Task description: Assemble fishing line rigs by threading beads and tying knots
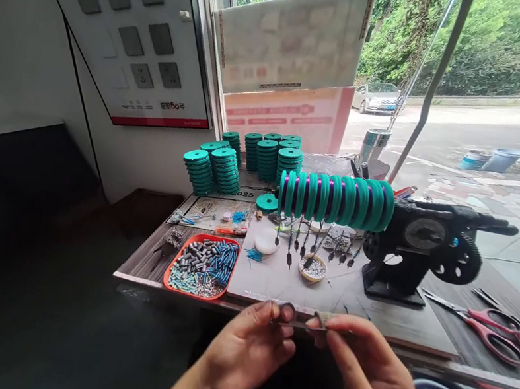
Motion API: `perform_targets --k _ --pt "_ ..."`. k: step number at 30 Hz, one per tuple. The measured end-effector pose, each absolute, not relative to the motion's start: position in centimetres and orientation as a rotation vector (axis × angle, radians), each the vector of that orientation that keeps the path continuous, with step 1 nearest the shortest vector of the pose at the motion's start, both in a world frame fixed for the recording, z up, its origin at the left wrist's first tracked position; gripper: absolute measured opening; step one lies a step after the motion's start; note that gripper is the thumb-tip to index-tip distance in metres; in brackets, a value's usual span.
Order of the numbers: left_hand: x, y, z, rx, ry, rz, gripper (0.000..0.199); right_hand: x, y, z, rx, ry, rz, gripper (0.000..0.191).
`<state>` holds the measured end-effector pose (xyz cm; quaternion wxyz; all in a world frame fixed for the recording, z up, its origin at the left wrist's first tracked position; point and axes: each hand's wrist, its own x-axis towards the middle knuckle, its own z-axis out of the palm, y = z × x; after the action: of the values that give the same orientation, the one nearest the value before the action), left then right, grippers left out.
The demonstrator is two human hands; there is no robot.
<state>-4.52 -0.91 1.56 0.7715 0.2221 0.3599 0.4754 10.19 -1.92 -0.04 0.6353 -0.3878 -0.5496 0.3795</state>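
Thin strip (pixel 301 326) (too small to identify) spans left hand (pixel 243 346) and right hand (pixel 373 365), in front of the surface (pixel 266 286); both sets of fingers pinched closed on it; likely hand-adjusting; next move probably needs steady grip.

Tray (pixel 168 277) left, spools (pixel 265 158) behind, scissors (pixel 474 317) right
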Motion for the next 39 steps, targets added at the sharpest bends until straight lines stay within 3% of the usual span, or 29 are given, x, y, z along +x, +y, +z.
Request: perform_targets --k 4,11,33,39 --pt "-2.4 -2.2 0.2 0.061 0.378 1.106 0.013 9.9 -2.3 -0.4 -0.832 -1.054 1.113 0.006" --pt "-2.2 -2.1 -0.3 0.02 0.259 1.072 0.01 10.1 -2.1 -1.4 -0.821 -0.951 1.275 0.012" --pt "-2.2 -2.1 -0.4 0.004 0.226 1.077 0.009 10.1 -2.1 -2.0 -0.777 -0.935 1.311 0.008" --pt "-2.1 -2.1 -0.6 -0.028 0.257 1.107 0.009 10.2 -2.3 -1.9 -0.813 -1.171 1.027 0.011"
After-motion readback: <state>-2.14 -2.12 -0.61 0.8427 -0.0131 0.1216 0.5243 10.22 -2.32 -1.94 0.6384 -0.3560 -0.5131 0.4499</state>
